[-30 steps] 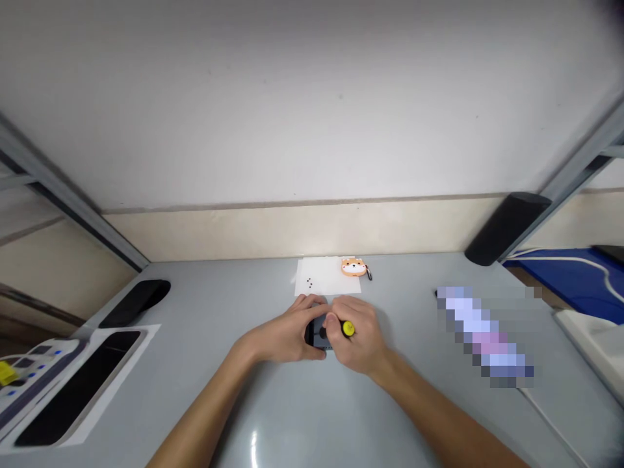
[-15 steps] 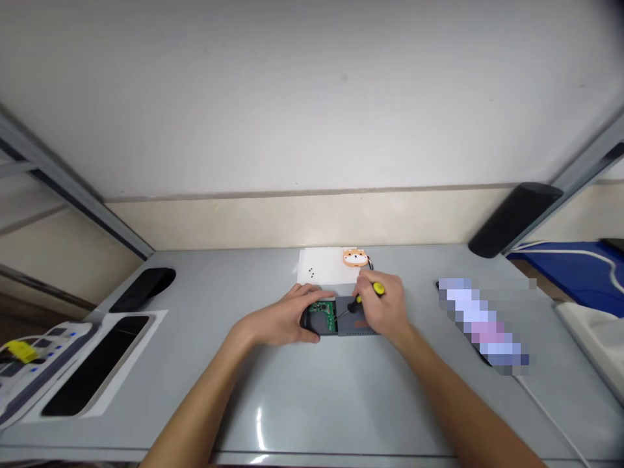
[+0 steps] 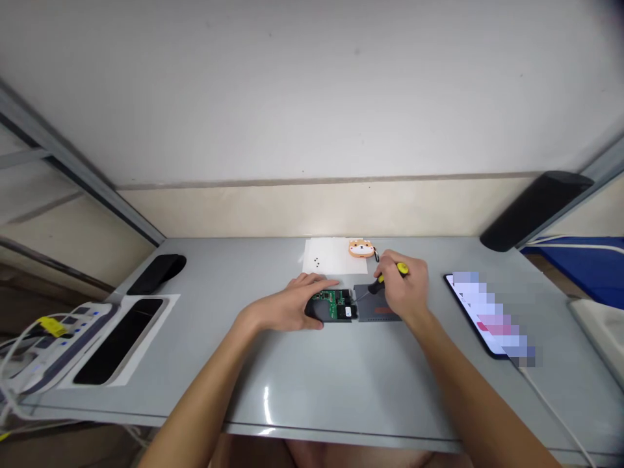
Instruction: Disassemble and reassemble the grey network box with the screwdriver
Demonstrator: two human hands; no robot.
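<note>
A small dark device [image 3: 336,307] lies opened on the grey table [image 3: 312,377], its green circuit board exposed. My left hand [image 3: 287,307] rests over its left end, fingers curled onto the casing. A flat grey cover [image 3: 377,312] lies just to the device's right, partly under my right hand [image 3: 404,286]. That hand is closed on a small screwdriver [image 3: 385,279] with a yellow and black handle, its thin shaft pointing left toward the device.
A white sheet [image 3: 329,264] with a few tiny screws lies behind the device, an orange animal-shaped charm [image 3: 361,248] beside it. A phone [image 3: 487,318] with a cable lies right. A power strip [image 3: 53,338] and black pads sit left. The wall is close behind.
The device has come open: the grey cover has slid off to the right, baring the circuit board. My right hand moved right with the screwdriver. The view shifted, showing more of the table's near edge.
</note>
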